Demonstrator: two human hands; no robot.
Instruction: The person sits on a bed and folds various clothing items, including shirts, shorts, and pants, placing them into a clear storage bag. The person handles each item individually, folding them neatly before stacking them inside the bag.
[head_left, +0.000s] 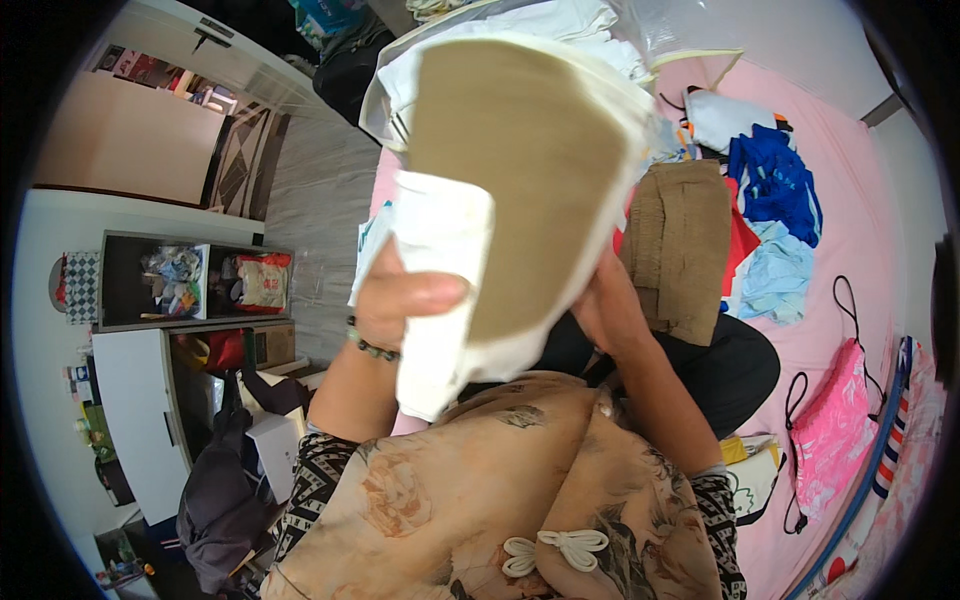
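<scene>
A tan and white cloth item (517, 180), blurred in places, is held up in front of me; I cannot tell exactly what it is. Its tan panel faces me with white around the edge, and a white folded part (442, 247) lies over its left side. My left hand (409, 292), with a bead bracelet at the wrist, grips that folded part, thumb on the near face. At the lower right edge my right hand (611, 304) holds the item, its fingers mostly hidden behind it. Folded brown trousers (679, 247) lie just right of my right hand.
Beyond the item, a storage bag (375, 86) holds white clothes. On the pink bed sheet (855, 225) lie a blue garment (776, 180), a light blue garment (776, 274) and a pink drawstring bag (832, 431). Shelves (195, 326) and a dark garment (217, 495) are at left.
</scene>
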